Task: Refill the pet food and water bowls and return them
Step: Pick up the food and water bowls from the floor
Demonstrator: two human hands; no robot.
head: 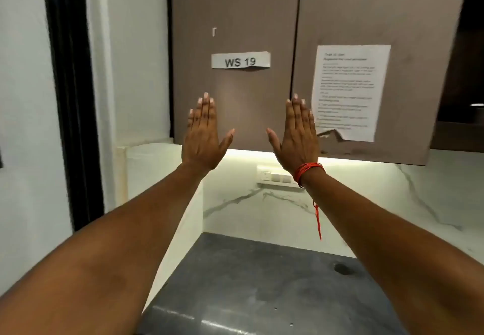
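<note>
Both my arms reach forward and up in front of a brown wall cabinet (235, 7). My left hand (203, 135) is flat, back toward me, fingers together and thumb out, holding nothing. My right hand (296, 137) mirrors it, also holding nothing, with a red thread (307, 172) tied round the wrist. The hands are apart, with a gap between the thumbs. No pet bowls, food or water are in view.
The left cabinet door carries a "WS 19" label (240, 60); the right door (366, 7) has a printed sheet (348, 91). Below are a lit marble backsplash (262, 211) with a switch panel (275, 177) and a dark grey counter (248, 282). A dark door frame (70, 99) stands at left.
</note>
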